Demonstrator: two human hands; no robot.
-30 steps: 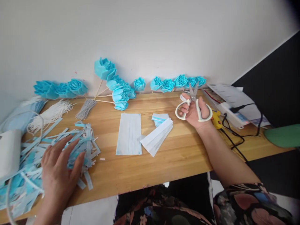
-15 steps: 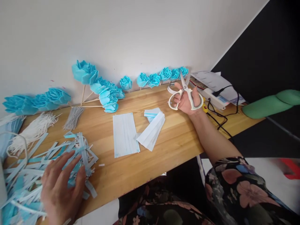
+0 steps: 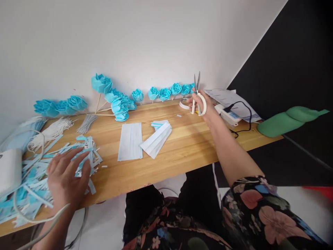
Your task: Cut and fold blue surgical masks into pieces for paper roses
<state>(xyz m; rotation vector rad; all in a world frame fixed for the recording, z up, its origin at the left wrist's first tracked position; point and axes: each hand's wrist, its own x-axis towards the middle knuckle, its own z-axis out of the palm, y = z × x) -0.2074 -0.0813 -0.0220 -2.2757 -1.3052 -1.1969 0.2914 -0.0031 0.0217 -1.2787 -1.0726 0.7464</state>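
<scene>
My right hand (image 3: 207, 110) is closed around the white handles of a pair of scissors (image 3: 197, 92). The metal blades point up and stand slightly apart, at the back right of the wooden table (image 3: 166, 170). At the left, my left hand (image 3: 66, 175) rests with fingers spread over a pile of cut white and blue strips (image 3: 39, 189). Between the hands lies a flat, pleated pale sheet that looks like face mask material (image 3: 130, 141). Narrower folded pieces (image 3: 157, 139) lie to its right.
Blue handmade flowers (image 3: 119, 106) on sticks line the wall. White cords (image 3: 52, 132) and grey ties (image 3: 86, 124) lie at the left, near a white box-like object (image 3: 10, 170). At the right are a power strip (image 3: 229, 116), papers (image 3: 234, 100) and a green bottle (image 3: 283, 123).
My right hand has turned, so the scissors now show more side-on, with the blades closer together. My left hand stays over the strips. The whole view has shifted.
</scene>
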